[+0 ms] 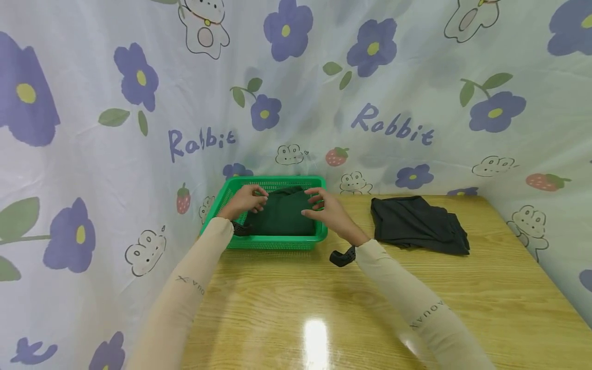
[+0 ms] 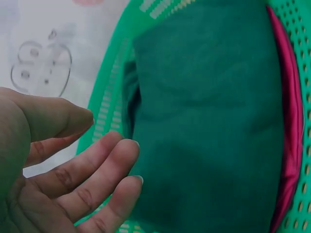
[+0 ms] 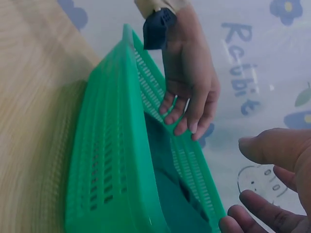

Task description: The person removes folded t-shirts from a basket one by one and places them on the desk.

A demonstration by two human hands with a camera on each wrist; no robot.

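Note:
A folded dark green cloth (image 1: 283,216) lies inside a green plastic basket (image 1: 277,239) at the back left of the table. My left hand (image 1: 246,200) hovers over the basket's left side, its fingers loosely bent with nothing between them. Over the right side is my right hand (image 1: 332,211), fingers spread and lightly curved, also holding nothing. In the left wrist view, a strip of bright pink fabric (image 2: 290,126) shows along one edge of the green cloth. The right wrist view has both hands above the basket wall (image 3: 104,150), apart from the cloth.
A folded black garment (image 1: 416,223) lies on the wooden table (image 1: 277,293), right of the basket. A printed curtain (image 1: 300,82) with flowers and rabbits hangs behind and along the sides. Each wrist wears a black device (image 1: 343,256).

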